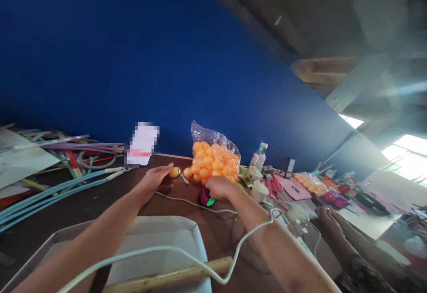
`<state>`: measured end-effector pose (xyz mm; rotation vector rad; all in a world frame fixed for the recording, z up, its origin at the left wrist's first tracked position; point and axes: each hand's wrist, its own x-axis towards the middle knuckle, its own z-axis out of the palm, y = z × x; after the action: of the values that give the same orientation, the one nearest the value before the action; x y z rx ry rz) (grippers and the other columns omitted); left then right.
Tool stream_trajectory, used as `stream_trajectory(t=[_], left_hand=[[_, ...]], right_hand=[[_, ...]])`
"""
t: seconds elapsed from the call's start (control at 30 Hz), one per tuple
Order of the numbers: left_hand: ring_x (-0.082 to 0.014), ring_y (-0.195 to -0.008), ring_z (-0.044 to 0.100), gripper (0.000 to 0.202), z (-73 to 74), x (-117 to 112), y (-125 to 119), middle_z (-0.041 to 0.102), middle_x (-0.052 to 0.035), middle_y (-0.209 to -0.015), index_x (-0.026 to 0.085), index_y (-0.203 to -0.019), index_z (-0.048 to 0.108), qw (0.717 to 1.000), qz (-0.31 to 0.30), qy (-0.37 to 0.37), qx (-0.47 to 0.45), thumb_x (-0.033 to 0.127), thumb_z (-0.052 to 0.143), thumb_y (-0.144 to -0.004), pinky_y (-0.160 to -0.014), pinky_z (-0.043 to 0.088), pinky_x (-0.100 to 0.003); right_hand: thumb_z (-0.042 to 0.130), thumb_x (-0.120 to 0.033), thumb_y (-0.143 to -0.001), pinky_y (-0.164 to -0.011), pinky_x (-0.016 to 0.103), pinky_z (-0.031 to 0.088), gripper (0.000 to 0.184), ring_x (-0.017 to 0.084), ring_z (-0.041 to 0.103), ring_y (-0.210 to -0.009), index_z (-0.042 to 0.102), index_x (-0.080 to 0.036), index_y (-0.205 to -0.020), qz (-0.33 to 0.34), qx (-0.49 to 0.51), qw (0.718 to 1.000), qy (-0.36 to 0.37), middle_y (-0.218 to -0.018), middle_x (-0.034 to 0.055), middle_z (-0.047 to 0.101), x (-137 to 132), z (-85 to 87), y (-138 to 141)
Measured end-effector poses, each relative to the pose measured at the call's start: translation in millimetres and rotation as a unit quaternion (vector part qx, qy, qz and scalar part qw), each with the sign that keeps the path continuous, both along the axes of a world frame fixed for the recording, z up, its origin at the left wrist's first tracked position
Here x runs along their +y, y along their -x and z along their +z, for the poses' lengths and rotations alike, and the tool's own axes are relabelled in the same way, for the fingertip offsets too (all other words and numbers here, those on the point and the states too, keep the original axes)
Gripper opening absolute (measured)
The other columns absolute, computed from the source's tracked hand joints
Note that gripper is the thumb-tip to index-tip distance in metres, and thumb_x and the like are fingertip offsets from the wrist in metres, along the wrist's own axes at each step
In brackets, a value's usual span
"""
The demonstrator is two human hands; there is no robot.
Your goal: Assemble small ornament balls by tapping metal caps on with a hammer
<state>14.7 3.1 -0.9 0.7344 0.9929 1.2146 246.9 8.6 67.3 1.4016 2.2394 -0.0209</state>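
in the head view, both bare forearms stretch forward; the left hand (158, 176) pinches a small, rounded yellow piece (174, 172) left of a crinkled, clear plastic bag (203, 133) of smooth orange balls (213, 159). the right hand (220, 187) curls at a purple-and-green object (204, 198) before the bag, grip unclear.

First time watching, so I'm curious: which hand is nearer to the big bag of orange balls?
The right hand: it is in front of the bag, at its lower edge; the left hand is off to the bag's left, fingers at a yellow ball.
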Motion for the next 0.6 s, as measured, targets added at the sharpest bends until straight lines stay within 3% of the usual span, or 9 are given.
stream_trajectory(t=[0.37, 0.6], left_hand=[[-0.0150, -0.055, 0.066, 0.036, -6.5, 2.7, 0.4, 0.072, -0.0095, -0.073, 0.009, -0.083, 0.076, 1.000, -0.004, -0.012, -0.003, 0.042, 0.081, -0.072, -0.052, 0.058, -0.027], [-0.0152, -0.055, 0.065, 0.029, -4.9, 3.4, 0.9, 0.073, -0.0121, -0.077, 0.008, -0.081, 0.073, 1.000, 0.002, 0.007, -0.007, 0.036, 0.079, -0.076, -0.050, 0.059, -0.027]], right_hand=[[0.066, -0.014, -0.071, -0.061, 0.027, 0.041, 0.017, 0.024, 0.065, -0.076, 0.077, -0.020, -0.082, -0.003, 0.041, 0.999, -0.011, -0.086, 0.0076, 0.075, -1.2, 0.3, -2.0], [0.058, -0.019, -0.078, -0.057, 0.023, 0.035, 0.017, 0.016, 0.062, -0.072, 0.072, -0.017, -0.088, -0.035, 0.150, 0.987, -0.052, -0.083, 0.0042, 0.073, -19.1, 8.6, -11.0]])
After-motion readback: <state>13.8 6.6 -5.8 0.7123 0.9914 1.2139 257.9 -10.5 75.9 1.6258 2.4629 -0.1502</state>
